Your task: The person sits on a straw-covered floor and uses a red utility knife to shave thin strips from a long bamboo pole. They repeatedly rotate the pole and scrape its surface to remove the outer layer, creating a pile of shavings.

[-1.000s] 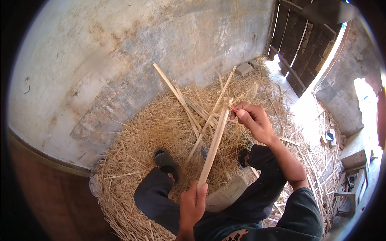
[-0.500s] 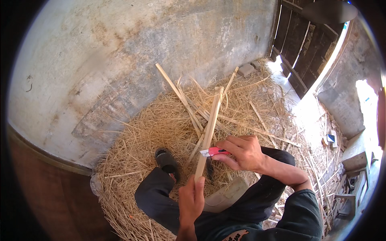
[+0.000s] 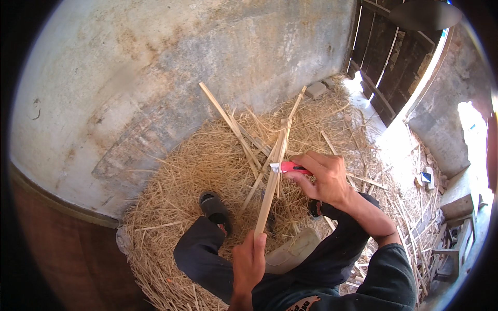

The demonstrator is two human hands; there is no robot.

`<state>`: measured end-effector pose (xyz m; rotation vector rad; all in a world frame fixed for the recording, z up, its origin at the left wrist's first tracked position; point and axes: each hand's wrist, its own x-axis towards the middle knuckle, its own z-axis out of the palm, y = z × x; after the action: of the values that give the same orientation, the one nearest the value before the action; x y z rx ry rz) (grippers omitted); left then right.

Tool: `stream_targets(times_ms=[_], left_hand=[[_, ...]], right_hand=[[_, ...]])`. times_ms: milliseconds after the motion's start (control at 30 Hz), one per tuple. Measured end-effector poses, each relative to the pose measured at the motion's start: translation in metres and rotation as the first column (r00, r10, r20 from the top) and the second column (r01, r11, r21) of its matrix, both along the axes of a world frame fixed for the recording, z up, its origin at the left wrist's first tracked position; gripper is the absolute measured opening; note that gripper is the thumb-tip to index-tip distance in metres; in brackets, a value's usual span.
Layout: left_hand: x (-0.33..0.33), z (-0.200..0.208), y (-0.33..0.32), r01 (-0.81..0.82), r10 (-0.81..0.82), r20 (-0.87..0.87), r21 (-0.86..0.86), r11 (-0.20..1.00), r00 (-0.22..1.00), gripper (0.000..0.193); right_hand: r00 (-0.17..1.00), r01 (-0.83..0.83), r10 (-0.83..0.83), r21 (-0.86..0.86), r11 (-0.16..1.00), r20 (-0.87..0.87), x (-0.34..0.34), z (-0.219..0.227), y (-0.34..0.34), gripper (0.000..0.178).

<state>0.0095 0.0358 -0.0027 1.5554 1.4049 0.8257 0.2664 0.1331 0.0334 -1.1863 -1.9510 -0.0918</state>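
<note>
At lower centre of the frame, the left hand [image 3: 249, 262] is closed around the bottom end of a long pale wooden strip [image 3: 273, 173] that slants up toward the middle. The right hand [image 3: 322, 179], right of centre, grips a red-handled knife [image 3: 288, 167], its blade touching the strip. Straw [image 3: 207, 166] lies beneath.

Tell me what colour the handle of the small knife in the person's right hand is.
Red or pinkish-red: the small knife held in the right hand against the long pale wooden strip, in the head view.
</note>
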Motion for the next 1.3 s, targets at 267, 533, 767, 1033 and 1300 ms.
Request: stream_targets(times_ms=[267,533,767,1033,1300], left_hand=[[-0.009,-0.013,-0.017,0.042,-0.03,0.082,-0.155,0.987,0.996,0.04],[-0.019,-0.017,-0.001,0.211,-0.109,0.339,-0.281,0.936,0.934,0.048],[-0.015,-0.012,0.011,0.187,-0.097,0.308,-0.276,0.943,0.946,0.049],[-0.002,-0.004,0.013,0.102,-0.082,0.164,-0.117,0.988,0.983,0.058],[-0.005,-0.026,-0.008,0.121,-0.101,0.124,-0.17,0.978,0.987,0.058]], right_hand=[[0.985,0.01,-0.044,-0.203,0.979,-0.166,0.025,0.002,0.021,0.022],[0.831,-0.33,0.15,-0.258,0.908,-0.535,0.019,-0.016,0.021,0.043],[0.981,-0.193,0.193,-0.07,0.979,0.001,-0.013,-0.007,-0.018,0.027],[0.99,-0.115,0.12,-0.068,0.991,0.077,-0.022,-0.01,-0.023,0.027],[0.983,0.133,-0.142,-0.084,0.987,-0.113,0.02,0.004,0.022,0.026]])
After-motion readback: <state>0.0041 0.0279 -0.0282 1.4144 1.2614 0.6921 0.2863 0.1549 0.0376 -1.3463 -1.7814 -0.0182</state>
